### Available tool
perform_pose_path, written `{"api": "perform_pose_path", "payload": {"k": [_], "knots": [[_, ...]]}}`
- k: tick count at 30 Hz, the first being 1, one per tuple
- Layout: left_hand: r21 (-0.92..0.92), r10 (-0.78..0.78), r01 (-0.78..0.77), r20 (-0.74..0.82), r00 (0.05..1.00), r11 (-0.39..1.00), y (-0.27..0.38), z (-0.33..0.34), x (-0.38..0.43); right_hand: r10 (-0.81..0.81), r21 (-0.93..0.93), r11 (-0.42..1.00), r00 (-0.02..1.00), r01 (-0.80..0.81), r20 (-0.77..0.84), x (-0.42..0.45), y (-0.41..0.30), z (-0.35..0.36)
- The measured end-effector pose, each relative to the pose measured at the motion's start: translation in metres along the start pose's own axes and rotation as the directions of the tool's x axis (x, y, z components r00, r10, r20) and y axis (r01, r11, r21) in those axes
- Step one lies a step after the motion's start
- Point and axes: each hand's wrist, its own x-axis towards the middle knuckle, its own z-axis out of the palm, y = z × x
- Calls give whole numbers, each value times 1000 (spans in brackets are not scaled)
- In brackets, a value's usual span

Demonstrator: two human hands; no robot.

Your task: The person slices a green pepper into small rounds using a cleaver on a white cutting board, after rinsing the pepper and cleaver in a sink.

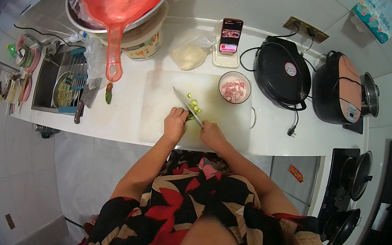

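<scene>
My right hand (213,136) grips the handle of a kitchen knife (183,101), whose blade slants up to the left over a white cutting board (164,79). Beside the blade, my left hand (175,123) holds the end of a green pepper (190,116) against the board, its fingertips close to the metal. Cut green pepper pieces (194,106) lie in a small heap just past the blade. At the board's upper right corner stands a glass bowl of chopped raw meat (233,91).
Behind the board are a bagged pale lump (189,55) and a propped smartphone (231,36). A black electric griddle (283,73) and rice cooker (338,88) stand right. Leftward lie a red-green pepper (108,93), a cleaver (87,100) by the sink (42,95), and an overhanging red ladle (115,49).
</scene>
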Motion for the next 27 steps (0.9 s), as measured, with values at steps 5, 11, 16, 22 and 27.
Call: {"api": "perform_pose_path", "payload": {"k": [5,11,16,22,27], "knots": [[-8,-10,10,19,1000,1000,-1,-1,-1,32,-20,999,999,-32,20,-20,-8,-11],[12,-3,3,53,999,1000,-4,-2,0,57,-38,998,996,-54,68,-32,-11,-19],[20,-11,10,66,998,1000,-2,0,1,84,-33,996,991,-81,108,-38,-9,-26],[-6,-22,22,51,998,1000,-5,4,-2,13,-51,999,996,-8,85,-14,-1,-4],[-41,3,-3,6,1000,999,-7,4,-2,0,-37,999,1000,-1,-16,2,-2,10]]}}
